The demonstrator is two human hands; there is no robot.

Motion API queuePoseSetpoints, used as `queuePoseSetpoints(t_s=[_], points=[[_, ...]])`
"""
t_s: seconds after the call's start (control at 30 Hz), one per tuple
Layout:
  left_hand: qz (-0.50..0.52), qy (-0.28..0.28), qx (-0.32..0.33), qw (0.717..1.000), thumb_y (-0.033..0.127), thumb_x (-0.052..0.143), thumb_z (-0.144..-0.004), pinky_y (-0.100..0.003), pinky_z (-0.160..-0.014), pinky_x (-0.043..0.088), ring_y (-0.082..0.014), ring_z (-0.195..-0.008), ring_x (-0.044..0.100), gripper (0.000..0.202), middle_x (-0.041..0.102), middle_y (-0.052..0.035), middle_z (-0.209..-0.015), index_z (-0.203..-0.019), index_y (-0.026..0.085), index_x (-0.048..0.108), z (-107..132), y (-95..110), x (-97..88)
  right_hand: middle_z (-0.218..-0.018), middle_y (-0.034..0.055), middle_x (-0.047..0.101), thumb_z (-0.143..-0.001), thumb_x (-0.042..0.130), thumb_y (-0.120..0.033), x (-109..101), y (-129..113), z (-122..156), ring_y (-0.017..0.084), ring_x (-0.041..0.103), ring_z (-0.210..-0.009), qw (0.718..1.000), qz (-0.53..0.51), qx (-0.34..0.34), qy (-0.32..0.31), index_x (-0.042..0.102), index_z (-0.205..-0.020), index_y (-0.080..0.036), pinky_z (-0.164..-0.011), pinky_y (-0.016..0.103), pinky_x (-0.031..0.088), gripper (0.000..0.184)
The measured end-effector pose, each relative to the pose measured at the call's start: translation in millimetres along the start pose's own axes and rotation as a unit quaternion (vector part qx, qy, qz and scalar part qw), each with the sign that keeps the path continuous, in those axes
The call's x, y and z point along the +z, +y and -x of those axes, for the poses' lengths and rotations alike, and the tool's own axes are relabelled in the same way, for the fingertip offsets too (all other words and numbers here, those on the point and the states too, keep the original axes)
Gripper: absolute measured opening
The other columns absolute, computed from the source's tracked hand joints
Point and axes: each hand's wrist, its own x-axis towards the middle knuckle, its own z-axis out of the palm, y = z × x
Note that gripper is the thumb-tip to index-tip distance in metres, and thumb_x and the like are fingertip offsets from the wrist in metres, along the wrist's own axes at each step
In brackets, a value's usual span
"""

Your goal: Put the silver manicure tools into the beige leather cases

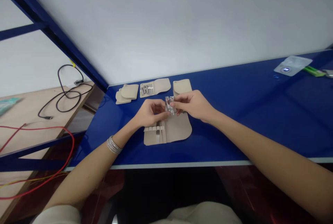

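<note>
Two shiny metal nail clippers are held side by side above an open beige manicure case [179,128]. My left hand [151,113] pinches the left nail clipper [167,102]. Fingers of my right hand [194,106] are closed on the right nail clipper [172,100]. Their lower ends are partly hidden by my fingertips. In the case's left half, slim metal tools [158,135] sit under a row of loops. My left hand covers the upper part of that half.
Behind my hands lie folded beige cases [130,91], an open case with tools [148,88] and another case [182,86]. A plastic pouch [292,65] and a green cutter [314,71] lie far right on the blue table [234,113]. Black cable [65,92] rests on the left shelf.
</note>
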Motion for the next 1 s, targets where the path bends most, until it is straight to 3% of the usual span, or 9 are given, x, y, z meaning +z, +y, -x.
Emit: queuePoseSetpoints(t_s=[0.3,0.6,1.0], points=[[-0.025,-0.023,0.017,0.999,0.027,0.071,-0.08,-0.022,-0.054,0.049,-0.0121,-0.057,0.061,0.019,0.065,-0.004,-0.066,-0.083,0.011,0.061,1.4,2.8,-0.7,-0.067,0.0042,0.071,-0.061,0.085,-0.043,0.9,-0.1,0.1,0.014,0.063,-0.056,1.0,-0.005,0.007,0.012,0.075,-0.076,-0.014,-0.058,0.029,0.058,0.034],[0.004,-0.028,-0.009,1.0,0.027,0.071,-0.08,-0.023,-0.052,0.049,-0.0129,-0.057,0.061,0.021,0.065,-0.004,-0.066,-0.086,0.01,0.061,0.3,1.4,1.0,-0.066,0.0036,0.07,-0.06,0.086,-0.043,1.2,-3.1,1.0,0.014,0.064,-0.056,1.0,-0.002,0.02,0.017,0.074,-0.077,-0.013,-0.057,0.027,0.058,0.036],[-0.023,-0.011,-0.006,1.0,0.023,0.067,-0.081,-0.022,-0.05,0.047,-0.0114,-0.052,0.059,0.015,0.064,-0.0034,-0.063,-0.081,0.011,0.059,0.1,3.3,2.7,-0.073,0.0047,0.072,-0.066,0.083,-0.04,-4.6,1.4,-0.1,0.014,0.065,-0.061,0.999,0.025,0.005,-0.032,0.074,-0.084,-0.014,-0.062,0.028,0.057,0.033]])
